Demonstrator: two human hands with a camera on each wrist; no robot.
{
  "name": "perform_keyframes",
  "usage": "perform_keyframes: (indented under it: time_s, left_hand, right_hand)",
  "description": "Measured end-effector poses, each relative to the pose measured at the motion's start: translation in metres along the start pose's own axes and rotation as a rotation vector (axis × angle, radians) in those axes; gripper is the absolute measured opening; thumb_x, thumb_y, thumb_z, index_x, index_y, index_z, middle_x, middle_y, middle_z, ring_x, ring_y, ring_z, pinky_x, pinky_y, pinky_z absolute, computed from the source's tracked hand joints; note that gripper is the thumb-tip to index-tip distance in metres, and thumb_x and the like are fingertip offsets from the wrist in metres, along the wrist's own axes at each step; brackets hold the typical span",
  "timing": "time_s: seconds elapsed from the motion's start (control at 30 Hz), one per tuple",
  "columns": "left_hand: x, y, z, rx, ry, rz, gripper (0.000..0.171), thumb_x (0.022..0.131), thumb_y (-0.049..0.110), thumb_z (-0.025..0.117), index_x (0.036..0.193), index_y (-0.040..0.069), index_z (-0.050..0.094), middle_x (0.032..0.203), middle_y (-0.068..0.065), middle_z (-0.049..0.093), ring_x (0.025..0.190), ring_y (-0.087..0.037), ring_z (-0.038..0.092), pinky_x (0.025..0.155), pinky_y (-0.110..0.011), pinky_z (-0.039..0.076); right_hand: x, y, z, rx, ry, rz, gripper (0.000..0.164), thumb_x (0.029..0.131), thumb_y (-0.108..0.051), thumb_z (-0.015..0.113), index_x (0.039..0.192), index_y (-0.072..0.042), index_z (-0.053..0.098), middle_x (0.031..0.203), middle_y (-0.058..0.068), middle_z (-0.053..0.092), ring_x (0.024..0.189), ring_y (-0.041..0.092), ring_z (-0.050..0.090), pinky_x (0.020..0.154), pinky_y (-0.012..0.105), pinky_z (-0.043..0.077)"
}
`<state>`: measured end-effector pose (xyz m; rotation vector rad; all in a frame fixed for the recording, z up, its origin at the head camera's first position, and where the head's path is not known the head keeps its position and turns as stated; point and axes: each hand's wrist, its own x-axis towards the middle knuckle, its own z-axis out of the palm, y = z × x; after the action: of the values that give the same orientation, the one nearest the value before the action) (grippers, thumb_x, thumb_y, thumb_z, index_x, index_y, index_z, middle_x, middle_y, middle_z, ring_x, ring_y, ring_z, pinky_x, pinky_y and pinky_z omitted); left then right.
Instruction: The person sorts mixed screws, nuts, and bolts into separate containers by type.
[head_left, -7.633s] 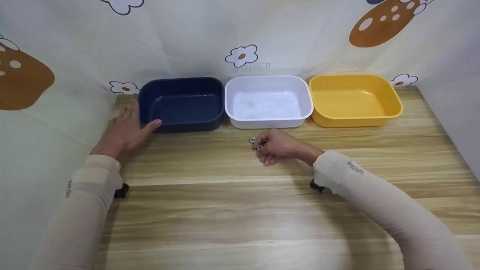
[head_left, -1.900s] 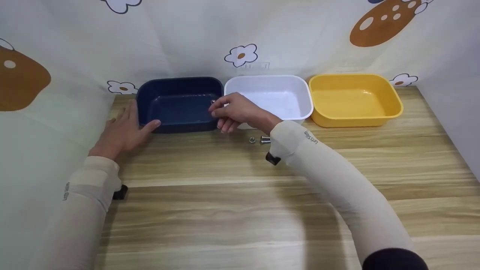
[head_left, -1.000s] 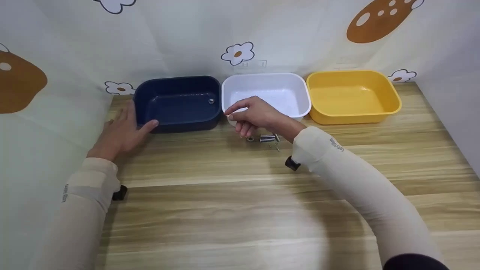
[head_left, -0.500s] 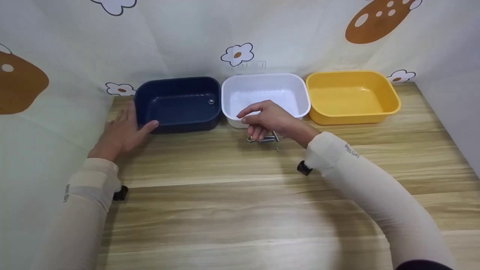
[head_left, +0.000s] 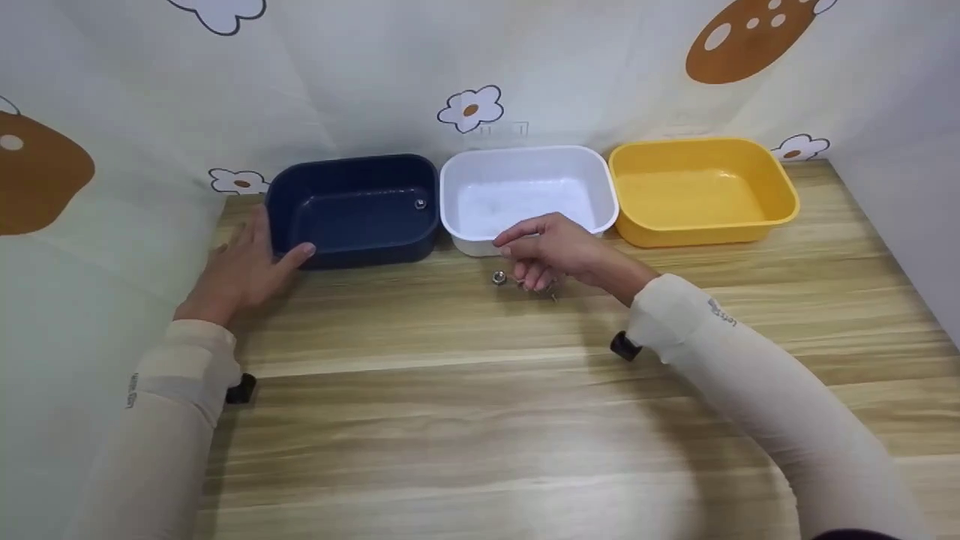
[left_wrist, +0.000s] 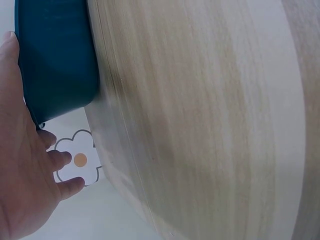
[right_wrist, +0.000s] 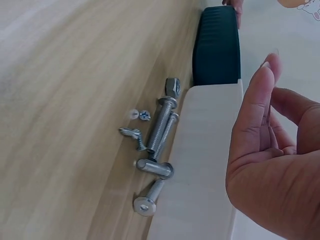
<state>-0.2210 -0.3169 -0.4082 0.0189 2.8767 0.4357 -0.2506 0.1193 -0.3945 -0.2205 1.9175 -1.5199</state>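
My left hand [head_left: 236, 274] lies with straight fingers along the left side of the navy bin [head_left: 352, 255], its thumb at the front rim. Inside that bin, near its right wall, sits a metal nut [head_left: 421, 204]. My right hand [head_left: 559, 251] hovers in front of the white bin [head_left: 476, 246], fingers loosely bent, nothing showing between thumb and index finger. Beneath it, another hex nut [head_left: 499, 278] is on the table. The right wrist view shows a thick bolt [right_wrist: 160, 125], a flat-headed bolt [right_wrist: 145, 205], a metal pin [right_wrist: 154, 168] and small screws [right_wrist: 144, 115] lying beside the white bin.
A yellow bin [head_left: 705, 237] stands right of the white one, so three bins line up along the patterned backdrop [head_left: 360, 75]. The wooden table [head_left: 420, 435] stretches toward the front. A pale side wall [head_left: 892, 142] borders the right.
My right hand held a nut over the navy bin's right end, let it go inside, and has since moved right, above the metal hardware. The left hand has stayed by the navy bin.
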Motion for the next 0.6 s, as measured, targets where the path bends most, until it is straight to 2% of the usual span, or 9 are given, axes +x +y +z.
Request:
perform_keyframes:
  time_s: [0.37, 0.6]
  left_hand:
    - [0.001, -0.001, 0.001, -0.008, 0.013, 0.001, 0.107, 0.091, 0.075, 0.027, 0.150, -0.002, -0.019, 0.158, -0.028, -0.012, 0.145, -0.050, -0.003, 0.110, -0.070, 0.004]
    - [-0.003, 0.000, 0.002, -0.023, 0.019, 0.006, 0.108, 0.091, 0.077, 0.026, 0.150, 0.000, -0.020, 0.159, -0.026, -0.014, 0.145, -0.048, -0.004, 0.110, -0.070, 0.002]
  right_hand:
    - [0.007, 0.018, 0.006, -0.027, -0.052, 0.085, 0.035, 0.096, -0.011, 0.060, 0.129, -0.004, 0.061, 0.062, 0.006, 0.065, 0.046, 0.012, 0.062, 0.044, 0.026, 0.052]
    - [0.012, 0.025, 0.009, -0.049, -0.044, 0.115, 0.034, 0.095, -0.009, 0.060, 0.129, -0.005, 0.061, 0.064, 0.007, 0.065, 0.048, 0.014, 0.062, 0.046, 0.028, 0.053]
